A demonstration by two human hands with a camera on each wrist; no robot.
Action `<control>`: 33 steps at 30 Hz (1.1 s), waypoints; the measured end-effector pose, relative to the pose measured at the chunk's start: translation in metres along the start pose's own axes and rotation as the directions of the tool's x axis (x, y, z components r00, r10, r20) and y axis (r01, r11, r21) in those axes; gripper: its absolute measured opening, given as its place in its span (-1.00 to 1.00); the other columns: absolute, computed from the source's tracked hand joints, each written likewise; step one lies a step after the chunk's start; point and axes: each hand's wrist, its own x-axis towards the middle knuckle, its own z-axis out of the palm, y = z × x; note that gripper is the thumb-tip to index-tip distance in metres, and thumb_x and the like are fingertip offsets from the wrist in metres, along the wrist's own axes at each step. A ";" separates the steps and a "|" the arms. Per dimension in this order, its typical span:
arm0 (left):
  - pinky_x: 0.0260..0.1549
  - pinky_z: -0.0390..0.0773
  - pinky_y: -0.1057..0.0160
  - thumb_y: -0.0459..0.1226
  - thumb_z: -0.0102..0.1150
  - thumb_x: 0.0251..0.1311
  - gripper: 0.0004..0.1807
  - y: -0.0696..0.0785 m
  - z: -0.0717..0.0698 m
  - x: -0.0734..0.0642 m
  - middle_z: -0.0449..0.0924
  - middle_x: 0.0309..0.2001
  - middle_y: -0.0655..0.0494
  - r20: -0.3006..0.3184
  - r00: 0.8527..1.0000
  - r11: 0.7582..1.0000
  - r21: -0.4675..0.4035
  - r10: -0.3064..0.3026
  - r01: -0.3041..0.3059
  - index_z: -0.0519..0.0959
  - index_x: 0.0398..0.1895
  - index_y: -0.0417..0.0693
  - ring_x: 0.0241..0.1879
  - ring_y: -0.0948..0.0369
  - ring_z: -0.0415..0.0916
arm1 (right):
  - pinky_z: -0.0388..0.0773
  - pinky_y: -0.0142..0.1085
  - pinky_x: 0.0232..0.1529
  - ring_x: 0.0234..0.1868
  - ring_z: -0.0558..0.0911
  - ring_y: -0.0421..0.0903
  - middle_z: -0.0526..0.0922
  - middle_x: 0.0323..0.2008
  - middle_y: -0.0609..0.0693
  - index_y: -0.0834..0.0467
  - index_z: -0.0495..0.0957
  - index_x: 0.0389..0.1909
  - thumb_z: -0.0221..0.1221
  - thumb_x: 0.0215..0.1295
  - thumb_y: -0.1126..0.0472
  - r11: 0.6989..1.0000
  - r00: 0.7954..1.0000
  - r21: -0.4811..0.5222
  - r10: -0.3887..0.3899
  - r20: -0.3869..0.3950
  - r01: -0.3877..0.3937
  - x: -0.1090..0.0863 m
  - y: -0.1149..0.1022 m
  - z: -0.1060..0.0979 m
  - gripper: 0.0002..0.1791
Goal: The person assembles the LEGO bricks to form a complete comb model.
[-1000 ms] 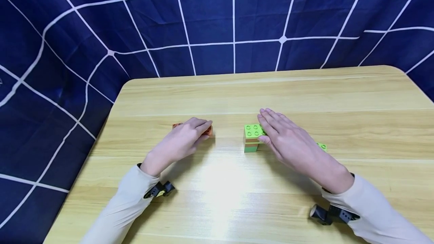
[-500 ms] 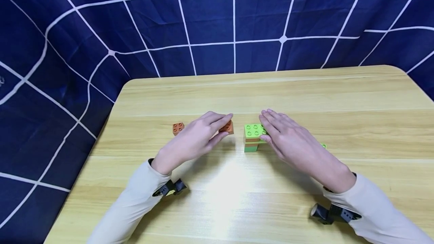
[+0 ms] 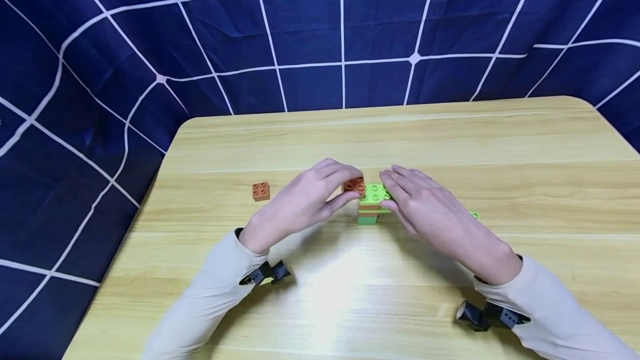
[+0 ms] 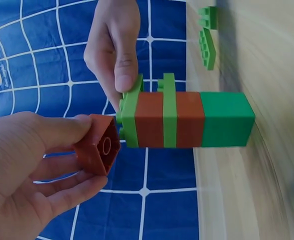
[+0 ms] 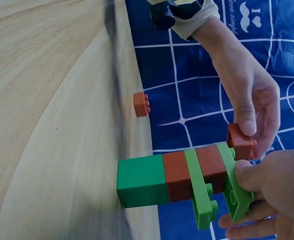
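My left hand (image 3: 305, 200) pinches a reddish-brown building brick (image 4: 90, 150) between thumb and fingers, tilted with its hollow underside showing in the left wrist view. This brick is right beside the top left end of a brick stack (image 4: 227, 120). From the bottom the stack runs dark green block, brown brick, light green plate, brown brick and light green top plate (image 3: 370, 195). Both plates reach out sideways past the bricks. My right hand (image 3: 432, 213) holds the top plate's overhanging end, thumb on the near side and fingers on the far side; it hides much of that plate in the head view.
Another reddish-brown brick (image 3: 261, 191) sits on the wooden table (image 3: 320, 143) to the left. Light green pieces (image 4: 207, 50) lie on the table beyond the stack, mostly behind my right forearm in the head view. A blue gridded cloth (image 3: 300, 26) hangs behind the table.
My left hand has lifted a brown brick from the left and carried it right, up to the stack's top. The other brown brick has come into full view. My right hand stays at the stack.
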 end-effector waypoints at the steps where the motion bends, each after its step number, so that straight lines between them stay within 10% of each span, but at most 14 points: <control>1: 0.08 0.49 0.41 -0.27 0.22 0.28 -0.68 0.001 0.001 0.001 0.64 -0.05 0.01 -0.007 1.000 1.000 -0.005 0.003 -0.003 0.57 0.04 -0.25 -0.01 0.16 0.54 | 0.31 0.13 0.30 0.25 0.42 0.29 0.48 0.17 0.37 0.47 0.37 0.23 0.06 0.44 0.13 1.000 1.000 0.000 0.002 0.002 -0.002 0.000 0.000 0.000 -0.46; 12: 0.14 0.41 0.48 -0.29 0.26 0.23 -0.70 0.006 0.013 0.009 0.64 -0.06 -0.06 -0.107 0.994 0.994 -0.105 0.012 -0.023 0.58 -0.04 -0.29 0.01 0.14 0.55 | 0.36 0.13 0.26 0.22 0.44 0.29 0.50 0.14 0.39 0.48 0.38 0.21 -0.20 0.55 -0.04 1.000 1.000 0.006 -0.010 -0.017 0.010 -0.001 0.001 0.002 -0.37; 33: 0.16 0.42 0.46 -0.33 0.26 0.22 -0.81 0.002 0.028 0.006 0.65 -0.05 -0.11 -0.145 0.989 0.973 -0.229 -0.023 -0.011 0.64 -0.15 -0.25 0.03 0.12 0.56 | 0.48 0.14 0.14 0.17 0.48 0.30 0.52 0.12 0.37 0.49 0.38 0.20 0.11 0.41 0.14 1.000 1.000 -0.004 -0.027 -0.010 0.027 0.001 0.001 0.001 -0.46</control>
